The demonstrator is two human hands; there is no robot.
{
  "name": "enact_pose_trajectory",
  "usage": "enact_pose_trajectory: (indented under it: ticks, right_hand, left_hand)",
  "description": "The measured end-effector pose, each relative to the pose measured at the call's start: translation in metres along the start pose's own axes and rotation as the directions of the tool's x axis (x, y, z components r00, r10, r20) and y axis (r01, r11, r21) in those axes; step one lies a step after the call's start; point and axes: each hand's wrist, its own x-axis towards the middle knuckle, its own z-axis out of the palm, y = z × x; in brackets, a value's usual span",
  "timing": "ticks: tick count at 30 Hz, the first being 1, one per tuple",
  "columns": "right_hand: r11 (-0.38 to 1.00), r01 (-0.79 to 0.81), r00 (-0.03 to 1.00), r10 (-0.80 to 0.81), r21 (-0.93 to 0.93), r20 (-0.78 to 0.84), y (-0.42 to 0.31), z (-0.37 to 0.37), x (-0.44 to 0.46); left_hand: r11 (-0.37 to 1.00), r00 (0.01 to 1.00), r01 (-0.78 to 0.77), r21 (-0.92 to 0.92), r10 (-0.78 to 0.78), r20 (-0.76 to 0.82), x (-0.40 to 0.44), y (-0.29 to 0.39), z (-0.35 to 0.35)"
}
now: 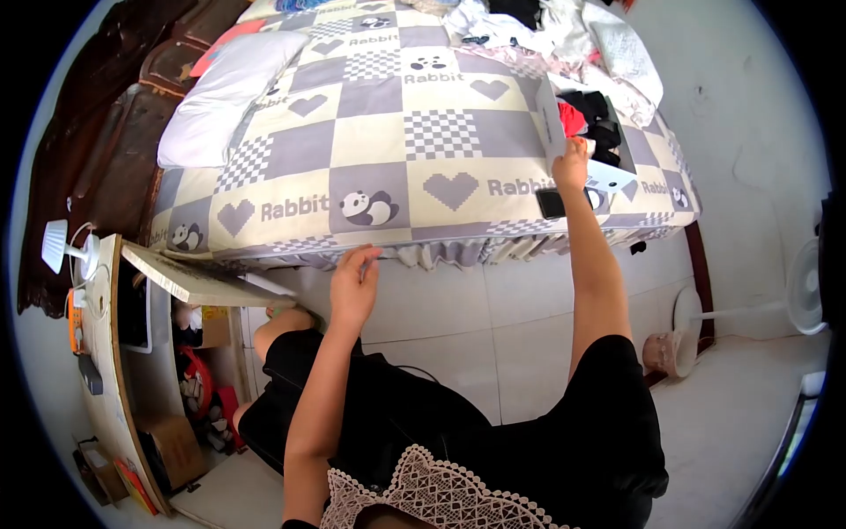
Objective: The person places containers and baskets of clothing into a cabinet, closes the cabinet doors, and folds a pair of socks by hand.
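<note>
My right hand (573,161) reaches to the near left edge of a white box (614,179) on the bed, its fingers bent together at the rim; what they hold, if anything, is too small to name. Inside the box lie black cloth items (606,134) and a red one (571,119). A dark phone-like object (551,204) rests on the bed just below that hand. My left hand (355,271) hangs in the air by the bed's front edge, fingers loosely curved and apart, with nothing in it.
The bed (370,145) bears a white pillow (231,101) at left and piled clothes (564,31) at back right. An open cabinet (115,353) with a lamp (55,247) stands at left. A pinkish bin (661,353) and a white fan (804,286) are at right.
</note>
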Motion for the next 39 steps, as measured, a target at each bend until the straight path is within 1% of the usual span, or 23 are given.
enact_pose_trajectory:
  ticks: [1,2,4,5,7,8,10,11,12,13,16,18,21,22,25,28,30,31,33,34,36,37,39]
  right_hand:
    - [1.0,0.007,0.996,-0.009,-0.031,-0.086,0.014,0.007,0.004]
    - [0.999,0.003,0.997,-0.005,-0.032,-0.083,0.027,0.013,0.005]
    - [0.982,0.027,0.982,0.008,-0.185,0.188,0.043,0.022,0.005]
    - [0.983,0.029,0.982,0.006,-0.184,0.188,0.049,0.027,0.007]
    - [0.976,0.003,0.904,0.09,-0.217,0.419,0.048,0.027,0.018]
    - [0.992,-0.07,0.926,0.104,-0.104,0.364,0.054,0.037,0.021]
    - [0.99,-0.134,0.914,0.14,-0.043,0.382,0.039,0.031,0.027]
    - [0.991,-0.129,0.914,0.133,-0.038,0.384,0.03,0.031,0.028]
    - [0.996,-0.073,0.925,0.048,0.052,0.378,0.02,0.033,0.028]
    - [0.99,-0.019,0.93,-0.034,0.14,0.365,0.008,0.033,0.026]
    - [0.974,0.019,0.963,-0.079,0.227,0.257,-0.043,0.043,0.004]
    - [0.964,0.075,0.952,-0.146,0.257,0.269,-0.086,0.041,-0.014]
    - [0.942,0.062,0.938,-0.168,0.329,0.304,-0.154,0.041,-0.049]
    - [0.929,0.071,0.958,-0.165,0.363,0.236,-0.179,0.04,-0.064]
    - [0.902,0.164,0.93,-0.277,0.398,0.243,-0.248,0.024,-0.102]
    - [0.913,0.105,0.901,-0.256,0.395,0.35,-0.317,-0.021,-0.133]
    - [0.897,0.099,0.891,-0.272,0.431,0.362,-0.35,-0.035,-0.152]
    - [0.898,0.113,0.872,-0.295,0.426,0.391,-0.365,-0.04,-0.161]
    - [0.891,0.131,0.844,-0.33,0.434,0.423,-0.385,-0.051,-0.178]
    - [0.877,0.146,0.829,-0.361,0.458,0.428,-0.394,-0.057,-0.186]
    - [0.858,0.166,0.807,-0.401,0.485,0.433,-0.406,-0.06,-0.202]
    - [0.835,0.114,0.79,-0.405,0.538,0.46,-0.409,-0.057,-0.21]
    - [0.824,-0.018,0.716,-0.385,0.566,0.582,-0.407,-0.05,-0.217]
  left_hand:
    - [1.0,1.0,0.002,0.002,-0.002,0.005,0.001,-0.002,0.004]
    - [1.0,0.998,0.025,0.0,-0.025,0.051,0.002,-0.004,0.006]
    - [0.999,0.994,0.05,0.0,-0.05,0.097,0.0,-0.009,0.01]
    - [0.995,0.989,0.092,-0.034,-0.087,0.119,-0.002,-0.011,0.012]
    - [0.989,0.985,0.129,-0.071,-0.12,0.127,-0.006,-0.018,0.013]
    - [0.989,0.985,0.117,-0.086,-0.105,0.134,-0.009,-0.022,0.013]
    - [0.989,0.987,0.108,-0.098,-0.095,0.13,-0.014,-0.028,0.008]
    - [0.986,0.981,0.138,-0.094,-0.123,0.147,-0.017,-0.031,0.005]
    - [0.982,0.975,0.167,-0.089,-0.151,0.164,-0.018,-0.033,0.003]
    - [0.982,0.975,0.17,-0.085,-0.155,0.16,-0.019,-0.035,0.0]
    - [0.984,0.973,0.169,-0.051,-0.159,0.168,-0.019,-0.039,-0.004]
    - [0.977,0.965,0.203,-0.066,-0.188,0.185,-0.017,-0.043,-0.004]
    - [0.984,0.979,0.14,-0.11,-0.121,0.163,-0.016,-0.046,-0.005]
    - [0.984,0.981,0.141,-0.106,-0.124,0.152,-0.016,-0.046,-0.007]
    - [0.98,0.978,0.166,-0.113,-0.148,0.147,-0.018,-0.053,-0.016]
    - [0.958,0.959,0.274,-0.08,-0.267,0.094,-0.022,-0.075,-0.02]
    - [0.881,0.908,0.415,-0.229,-0.418,0.039,-0.022,-0.087,-0.026]
    - [0.879,0.905,0.418,-0.23,-0.423,0.029,-0.02,-0.08,-0.031]
    - [0.709,0.794,0.561,-0.428,-0.608,0.033,-0.016,-0.068,-0.04]
    - [0.706,0.789,0.562,-0.431,-0.615,0.02,-0.013,-0.07,-0.042]
    - [0.57,0.764,0.561,-0.601,-0.636,0.109,-0.007,-0.075,-0.046]
    - [0.566,0.761,0.56,-0.605,-0.64,0.105,-0.003,-0.077,-0.048]
    - [0.405,0.744,0.57,-0.715,-0.623,0.241,0.003,-0.081,-0.05]
